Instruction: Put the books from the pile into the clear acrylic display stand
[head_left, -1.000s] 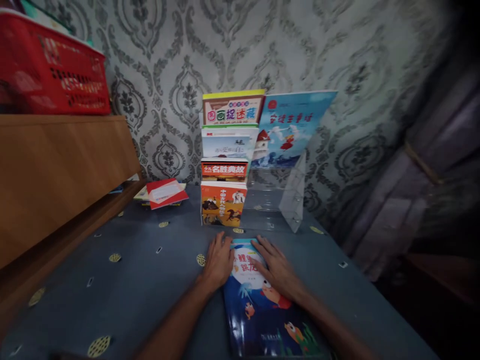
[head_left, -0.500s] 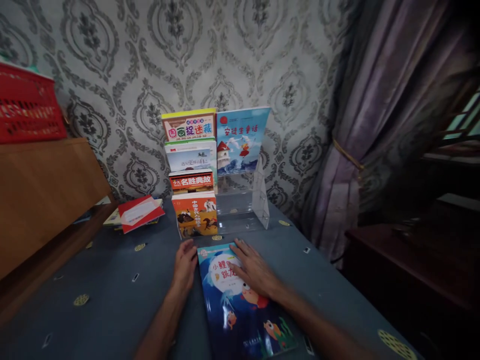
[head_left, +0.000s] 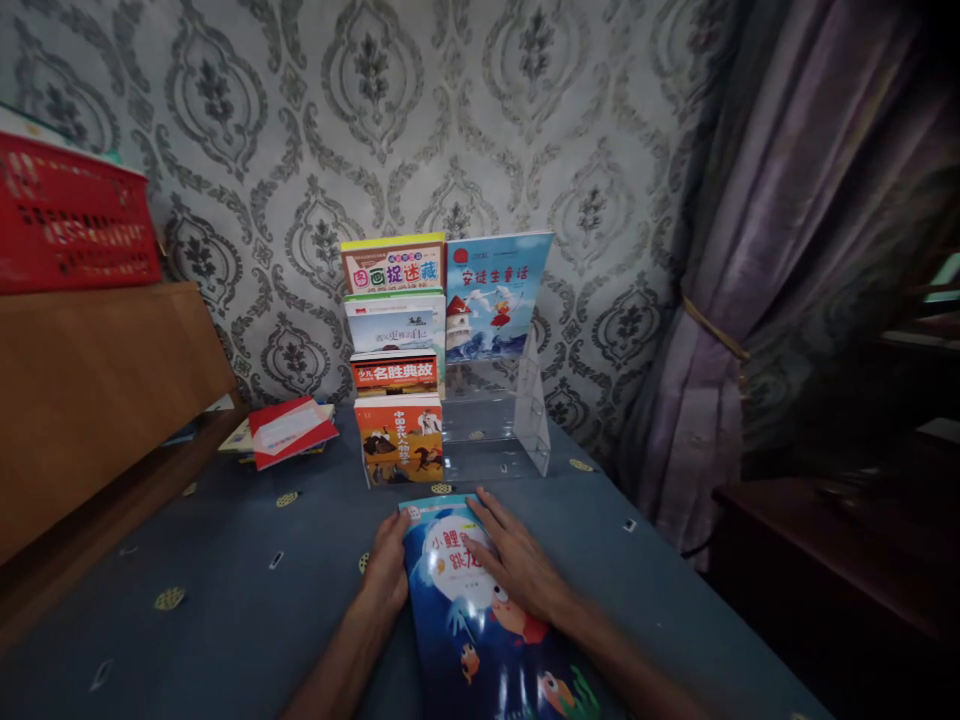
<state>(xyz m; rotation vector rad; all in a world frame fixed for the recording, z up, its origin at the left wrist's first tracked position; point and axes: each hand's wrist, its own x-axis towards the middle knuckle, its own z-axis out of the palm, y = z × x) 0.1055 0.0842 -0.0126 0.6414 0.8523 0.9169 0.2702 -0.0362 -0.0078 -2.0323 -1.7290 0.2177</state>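
Patterned grey wallpaper (head_left: 495, 130) fills the background, with a tied-back purple curtain (head_left: 697, 400) at two o'clock from the blue picture book (head_left: 450, 640). That book lies cover up on the cloth-covered tabletop (head_left: 247, 620), at the near edge of the view. At twelve o'clock from it stands a clear rack (head_left: 534, 420) with several books in it; a small pile topped by a red booklet (head_left: 319, 430) lies at ten o'clock, with a red basket (head_left: 82, 220) farther off that way.

The left hand (head_left: 386, 565) curls against the book's edge at about ten o'clock; its fingertips are hidden, so I cannot tell whether it grips. The right hand (head_left: 517, 560) is spread loosely over the cover's one-o'clock side, clenching nothing.

The glossy cover could slide beneath that flat palm if pushed sideways. Lifting by one corner might bend the cover, since it looks thin. A shove towards twelve o'clock could bump the rack, which stands close, and jostle its books.
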